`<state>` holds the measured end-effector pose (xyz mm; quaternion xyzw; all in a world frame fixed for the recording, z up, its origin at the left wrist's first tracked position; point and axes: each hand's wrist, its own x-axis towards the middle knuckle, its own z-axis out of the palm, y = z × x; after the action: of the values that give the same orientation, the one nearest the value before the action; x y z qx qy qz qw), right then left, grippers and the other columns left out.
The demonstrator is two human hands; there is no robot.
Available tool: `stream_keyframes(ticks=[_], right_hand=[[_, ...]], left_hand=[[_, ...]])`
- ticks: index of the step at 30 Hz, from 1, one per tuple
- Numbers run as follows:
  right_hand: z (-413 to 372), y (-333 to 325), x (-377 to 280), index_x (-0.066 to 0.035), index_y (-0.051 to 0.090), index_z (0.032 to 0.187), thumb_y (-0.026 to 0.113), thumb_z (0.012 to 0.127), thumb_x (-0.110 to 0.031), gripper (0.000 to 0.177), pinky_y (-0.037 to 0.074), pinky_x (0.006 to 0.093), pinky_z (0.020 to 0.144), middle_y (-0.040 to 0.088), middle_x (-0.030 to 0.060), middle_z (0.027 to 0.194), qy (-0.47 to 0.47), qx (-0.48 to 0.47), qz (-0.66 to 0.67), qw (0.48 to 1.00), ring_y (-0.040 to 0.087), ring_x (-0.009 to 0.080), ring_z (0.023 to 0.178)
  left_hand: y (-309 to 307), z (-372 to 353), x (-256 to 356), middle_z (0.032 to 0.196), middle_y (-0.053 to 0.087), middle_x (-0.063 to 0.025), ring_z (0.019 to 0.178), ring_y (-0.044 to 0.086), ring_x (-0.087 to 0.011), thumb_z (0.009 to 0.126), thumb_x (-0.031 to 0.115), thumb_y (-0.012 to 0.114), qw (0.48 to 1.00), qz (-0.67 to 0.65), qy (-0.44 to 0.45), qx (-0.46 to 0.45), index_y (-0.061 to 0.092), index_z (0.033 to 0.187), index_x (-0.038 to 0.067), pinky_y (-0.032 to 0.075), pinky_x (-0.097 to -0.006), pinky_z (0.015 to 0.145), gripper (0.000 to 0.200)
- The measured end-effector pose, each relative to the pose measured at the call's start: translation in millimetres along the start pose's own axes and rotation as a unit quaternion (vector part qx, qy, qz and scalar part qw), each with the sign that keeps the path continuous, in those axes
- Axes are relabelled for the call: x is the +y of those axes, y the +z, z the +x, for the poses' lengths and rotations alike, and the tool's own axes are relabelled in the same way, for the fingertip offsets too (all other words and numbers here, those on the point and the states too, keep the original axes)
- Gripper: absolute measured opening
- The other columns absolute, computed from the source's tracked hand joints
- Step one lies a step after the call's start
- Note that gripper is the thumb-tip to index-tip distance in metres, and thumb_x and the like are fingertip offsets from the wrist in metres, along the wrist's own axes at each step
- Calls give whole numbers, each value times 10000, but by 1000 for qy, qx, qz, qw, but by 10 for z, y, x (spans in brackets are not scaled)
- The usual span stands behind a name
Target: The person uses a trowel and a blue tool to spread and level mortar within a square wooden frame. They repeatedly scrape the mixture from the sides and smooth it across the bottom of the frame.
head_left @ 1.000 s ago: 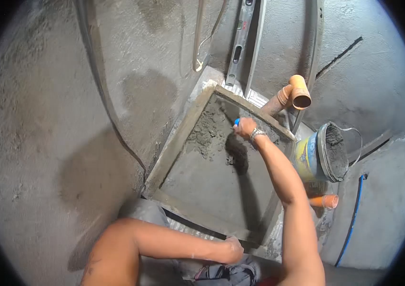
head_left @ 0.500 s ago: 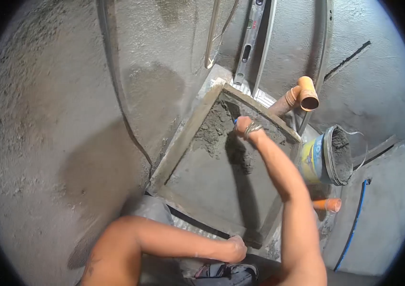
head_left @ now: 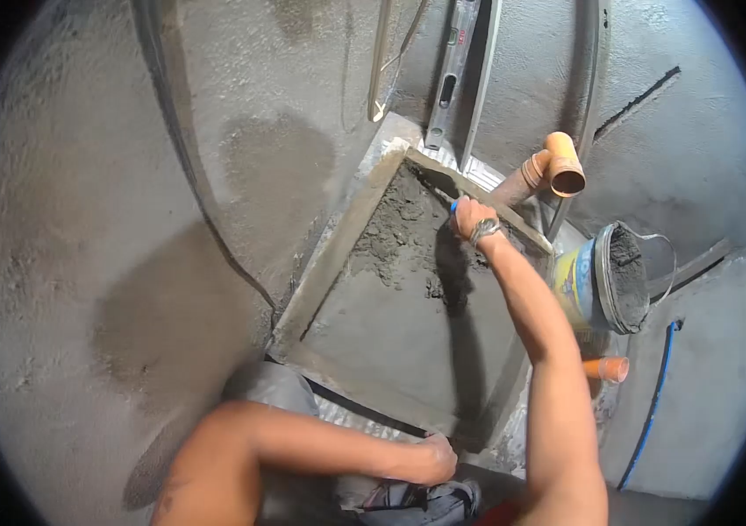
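My right hand [head_left: 475, 219] is closed around a trowel [head_left: 431, 182] with a bit of blue on its handle; the blade lies against wet mortar at the far corner of a square, raised-edge basin [head_left: 338, 250]. Rough grey mortar [head_left: 393, 215] is heaped along the basin's far left side, with loose lumps beside the trowel's shadow. The nearer floor of the basin looks smoother. My left hand [head_left: 437, 460] is curled closed by the basin's near edge, above my legs; whatever its fingers hold, if anything, is hidden.
A bucket of mortar [head_left: 596, 279] stands tilted right of the basin. Orange pipes [head_left: 564, 165] stick up behind it, and another orange pipe end [head_left: 608, 369] lies below the bucket. A spirit level [head_left: 450, 83] leans on the far wall. A blue tube [head_left: 651, 412] comes out at right.
My right hand has moved a little right and nearer the far edge, with the trowel tilting flatter. The left hand stays put. The view has shifted slightly.
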<state>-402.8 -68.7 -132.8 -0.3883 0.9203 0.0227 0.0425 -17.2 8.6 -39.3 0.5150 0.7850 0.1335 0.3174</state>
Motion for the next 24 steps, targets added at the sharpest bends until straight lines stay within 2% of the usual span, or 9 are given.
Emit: stream_keyframes(ticks=[2, 5, 6, 9, 11, 15, 19, 20, 24], right_hand=[[-9, 217, -81, -11, 660, 973, 501, 814, -240, 321, 507, 467, 820, 634, 252, 1014, 31, -60, 10, 998, 625, 415, 932], [184, 8, -7, -2, 667, 960, 496, 816, -232, 320, 508, 463, 822, 634, 250, 1007, -42, -141, -57, 987, 628, 395, 945], [-5, -636, -295, -2, 676, 918, 518, 806, -239, 306, 515, 452, 809, 645, 242, 965, -1, -187, -39, 982, 641, 370, 922], [188, 108, 160, 0, 674, 771, 550, 790, -257, 286, 526, 452, 717, 648, 245, 806, -47, -36, -22, 998, 648, 390, 778], [-22, 285, 28, 13, 658, 731, 589, 790, -338, 362, 514, 452, 711, 645, 247, 776, -54, -142, 83, 985, 647, 385, 767], [-37, -180, 108, 27, 641, 717, 601, 788, -389, 424, 514, 448, 677, 633, 249, 732, -83, -178, -2, 980, 650, 379, 733], [-98, 212, 89, 7, 664, 813, 582, 775, -365, 383, 519, 453, 771, 641, 266, 900, 18, -197, 149, 969, 635, 402, 858], [-224, 472, -17, 29, 659, 822, 570, 782, -359, 399, 515, 458, 784, 641, 271, 896, -40, -145, 68, 986, 631, 407, 877], [-435, -114, -42, 44, 655, 841, 577, 780, -371, 427, 530, 435, 746, 646, 276, 877, 44, -253, 120, 959, 655, 377, 837]], left_hand=[[-31, -19, -7, 972, 693, -67, 897, 670, -247, 744, 183, 690, 1000, -5, -8, -10, 711, 925, 83, 535, -400, 661, 208], [52, 85, 0, 992, 688, -64, 909, 665, -251, 735, 190, 703, 999, -28, -21, -16, 707, 938, 87, 528, -404, 667, 227], [22, 50, -19, 997, 686, -63, 912, 663, -254, 732, 193, 707, 999, -30, -25, -17, 705, 941, 89, 524, -405, 668, 233], [-75, -40, 10, 990, 687, -58, 909, 660, -260, 732, 203, 707, 999, 16, -2, -35, 706, 934, 90, 515, -408, 668, 231], [13, 36, 15, 970, 691, -61, 887, 663, -258, 734, 204, 701, 1000, -3, -9, -5, 709, 919, 92, 512, -407, 664, 216], [144, 101, -19, 918, 696, -66, 855, 669, -259, 743, 195, 684, 999, -33, -10, 11, 713, 894, 88, 509, -409, 662, 187], [106, 56, 22, 877, 699, -72, 839, 673, -251, 759, 171, 655, 999, -26, -6, 29, 715, 870, 76, 514, -398, 654, 158], [78, 17, -8, 873, 699, -73, 840, 674, -249, 761, 166, 650, 999, -34, -4, 30, 714, 870, 71, 516, -395, 651, 158], [207, 150, -32, 882, 699, -81, 835, 676, -250, 761, 173, 651, 999, -1, -11, 30, 712, 876, 62, 522, -386, 636, 172]])
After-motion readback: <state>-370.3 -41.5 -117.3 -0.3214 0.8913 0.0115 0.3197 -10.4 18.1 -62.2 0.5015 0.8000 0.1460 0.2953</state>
